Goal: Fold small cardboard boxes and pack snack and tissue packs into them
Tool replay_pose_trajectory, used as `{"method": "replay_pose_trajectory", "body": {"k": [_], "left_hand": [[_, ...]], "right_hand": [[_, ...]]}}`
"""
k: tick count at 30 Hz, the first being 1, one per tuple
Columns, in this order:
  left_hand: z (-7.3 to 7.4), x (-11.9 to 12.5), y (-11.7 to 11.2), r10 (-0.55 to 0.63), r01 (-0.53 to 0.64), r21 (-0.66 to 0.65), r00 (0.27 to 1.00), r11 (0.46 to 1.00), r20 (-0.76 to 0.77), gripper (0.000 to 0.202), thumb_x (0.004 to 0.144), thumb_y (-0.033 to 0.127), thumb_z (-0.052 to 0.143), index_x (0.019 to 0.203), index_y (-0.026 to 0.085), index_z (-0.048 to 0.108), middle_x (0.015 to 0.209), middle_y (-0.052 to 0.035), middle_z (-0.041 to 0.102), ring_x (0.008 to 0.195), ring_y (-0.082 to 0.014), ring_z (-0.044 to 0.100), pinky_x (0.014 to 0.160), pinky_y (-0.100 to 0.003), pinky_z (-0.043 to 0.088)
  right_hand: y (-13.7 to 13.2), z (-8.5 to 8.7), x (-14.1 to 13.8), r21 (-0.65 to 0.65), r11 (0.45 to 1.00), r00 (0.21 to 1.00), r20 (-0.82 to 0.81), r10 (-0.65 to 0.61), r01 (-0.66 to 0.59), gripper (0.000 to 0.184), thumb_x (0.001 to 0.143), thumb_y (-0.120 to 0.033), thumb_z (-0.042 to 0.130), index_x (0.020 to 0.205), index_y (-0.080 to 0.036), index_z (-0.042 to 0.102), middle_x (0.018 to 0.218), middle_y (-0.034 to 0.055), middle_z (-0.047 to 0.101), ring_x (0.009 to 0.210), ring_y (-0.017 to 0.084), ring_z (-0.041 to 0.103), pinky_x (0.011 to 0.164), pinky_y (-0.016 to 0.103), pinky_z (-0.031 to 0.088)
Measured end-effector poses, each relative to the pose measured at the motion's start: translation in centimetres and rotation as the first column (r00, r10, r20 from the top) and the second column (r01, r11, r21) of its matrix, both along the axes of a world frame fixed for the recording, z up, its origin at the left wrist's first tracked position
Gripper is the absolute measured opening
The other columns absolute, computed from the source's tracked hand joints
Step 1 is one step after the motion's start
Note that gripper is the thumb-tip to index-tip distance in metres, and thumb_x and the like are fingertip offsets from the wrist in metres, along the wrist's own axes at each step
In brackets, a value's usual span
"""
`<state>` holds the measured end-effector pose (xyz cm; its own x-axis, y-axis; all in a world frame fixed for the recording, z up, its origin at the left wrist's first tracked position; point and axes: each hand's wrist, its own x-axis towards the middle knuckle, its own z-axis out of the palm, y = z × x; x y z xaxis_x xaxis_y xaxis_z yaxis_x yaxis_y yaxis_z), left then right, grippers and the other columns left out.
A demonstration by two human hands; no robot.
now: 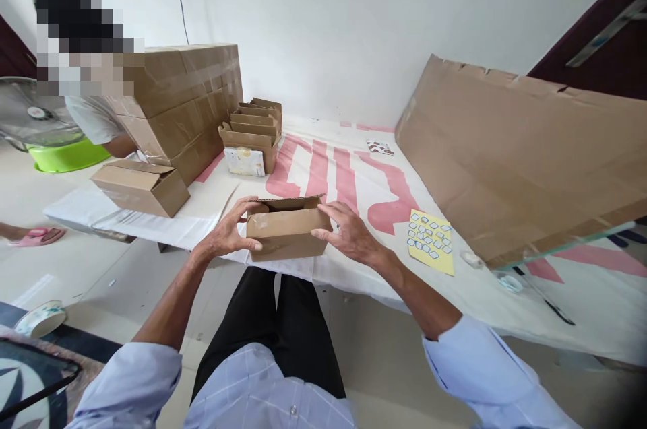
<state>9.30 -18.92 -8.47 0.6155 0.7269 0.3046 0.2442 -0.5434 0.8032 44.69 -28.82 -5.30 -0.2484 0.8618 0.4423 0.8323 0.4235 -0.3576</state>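
Box (290,237) in the pinch of both hands (350,232), open cartons (250,140) beyond, yellow sheet (429,242) and cardboard panel (520,159) rightward.

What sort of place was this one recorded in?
Probably a small indoor packing room or makeshift workshop, though nothing readable confirms it. The signs are a cloth-covered table, taped cartons stacked on it, and an open box at its near edge.
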Motion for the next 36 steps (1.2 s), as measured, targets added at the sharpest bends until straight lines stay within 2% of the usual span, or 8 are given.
{"method": "replay_pose_trajectory", "body": {"k": [4, 8, 15, 18, 23, 27, 31, 36], "left_hand": [[-0.4, -0.7, 0.7, -0.029, 0.043, -0.14, 0.994, 0.989, 0.103, 0.095, 0.079, 0.085, 0.081, 0.155, 0.03, 0.063, 0.168, -0.0164, 0.052, 0.157, -0.0466, 0.049, 0.115, -0.056, 0.058], [-0.5, -0.3, 0.9, 0.07, -0.059, -0.178, 0.996, 0.982, 0.058, 0.076, 0.095, 0.081, 0.062, 0.15, 0.028, 0.066, 0.161, -0.013, 0.061, 0.153, -0.0434, 0.053, 0.115, -0.053, 0.057], [-0.1, 2.5, 0.7, 0.186, -0.182, 0.038, 0.972, 0.983, -0.141, 0.101, 0.067, 0.057, 0.097, 0.153, 0.023, 0.058, 0.151, -0.0151, 0.061, 0.143, -0.0419, 0.06, 0.122, -0.055, 0.053], [-0.3, 3.4, 0.3, 0.281, -0.264, 0.114, 0.946, 0.958, -0.165, 0.09, 0.067, 0.04, 0.095, 0.149, 0.024, 0.06, 0.142, -0.0137, 0.063, 0.133, -0.0404, 0.065, 0.117, -0.054, 0.056], [-0.6, 3.8, -0.9, 0.305, -0.297, 0.093, 0.947, 0.951, -0.099, 0.077, 0.079, 0.035, 0.081, 0.152, 0.024, 0.058, 0.146, -0.014, 0.063, 0.137, -0.04, 0.063, 0.121, -0.057, 0.052], [-1.4, 3.6, -1.7, 0.269, -0.268, -0.027, 0.955, 0.963, 0.122, 0.07, 0.098, 0.042, 0.062, 0.164, 0.022, 0.048, 0.164, -0.0154, 0.055, 0.154, -0.0378, 0.053, 0.127, -0.056, 0.047], [-2.3, 3.8, -1.9, 0.272, -0.263, -0.069, 0.925, 0.962, 0.265, 0.066, 0.103, 0.043, 0.054, 0.166, 0.022, 0.047, 0.172, -0.0145, 0.049, 0.163, -0.0372, 0.044, 0.132, -0.056, 0.043], [-2.5, 3.8, -1.5, 0.275, -0.265, -0.075, 0.914, 0.961, 0.298, 0.061, 0.105, 0.049, 0.051, 0.16, 0.023, 0.053, 0.167, -0.013, 0.054, 0.162, -0.0368, 0.044, 0.131, -0.056, 0.043]], "right_hand": [[-2.2, -0.9, -1.1, 0.231, 0.971, 0.99, 0.134, 0.033, -0.064, 0.009, 0.106, -0.025, 0.066, 0.112, -0.022, 0.073, 0.11, 0.0122, 0.077, 0.104, 0.029, 0.07, 0.093, 0.045, 0.06], [-5.7, -2.4, -1.1, 0.317, 0.913, 0.928, 0.346, 0.14, -0.256, 0.023, 0.107, -0.011, 0.057, 0.094, -0.025, 0.069, 0.103, 0.0073, 0.078, 0.095, 0.024, 0.068, 0.089, 0.039, 0.055], [-3.3, 0.2, -3.8, -0.058, 0.973, 0.955, 0.187, 0.231, -0.224, 0.023, 0.115, -0.031, 0.053, 0.11, -0.022, 0.074, 0.118, 0.0092, 0.079, 0.107, 0.022, 0.071, 0.092, 0.035, 0.055], [-1.7, 2.0, -5.0, -0.254, 0.961, 0.912, 0.36, 0.197, -0.108, 0.024, 0.113, -0.034, 0.057, 0.111, -0.021, 0.077, 0.114, 0.0091, 0.08, 0.108, 0.024, 0.07, 0.09, 0.034, 0.053], [-2.0, 2.6, -5.1, -0.049, 0.995, 0.82, 0.57, -0.04, 0.083, 0.036, 0.107, -0.05, 0.069, 0.104, -0.016, 0.08, 0.114, 0.0192, 0.076, 0.117, 0.035, 0.063, 0.094, 0.044, 0.049], [-2.0, 2.7, -4.1, 0.019, 0.99, 0.754, 0.646, -0.121, 0.143, 0.019, 0.105, -0.024, 0.067, 0.096, -0.018, 0.082, 0.102, 0.0198, 0.077, 0.112, 0.037, 0.06, 0.094, 0.048, 0.046], [0.1, 3.6, -4.8, -0.147, 0.973, 0.665, 0.747, -0.009, 0.178, 0.024, 0.095, -0.004, 0.065, 0.092, -0.017, 0.084, 0.094, 0.0195, 0.08, 0.11, 0.036, 0.065, 0.091, 0.046, 0.047], [3.8, 4.3, -7.5, -0.445, 0.876, 0.597, 0.759, 0.259, 0.185, 0.021, 0.094, -0.016, 0.075, 0.112, -0.014, 0.084, 0.115, 0.0191, 0.084, 0.11, 0.034, 0.075, 0.081, 0.039, 0.053]]}}
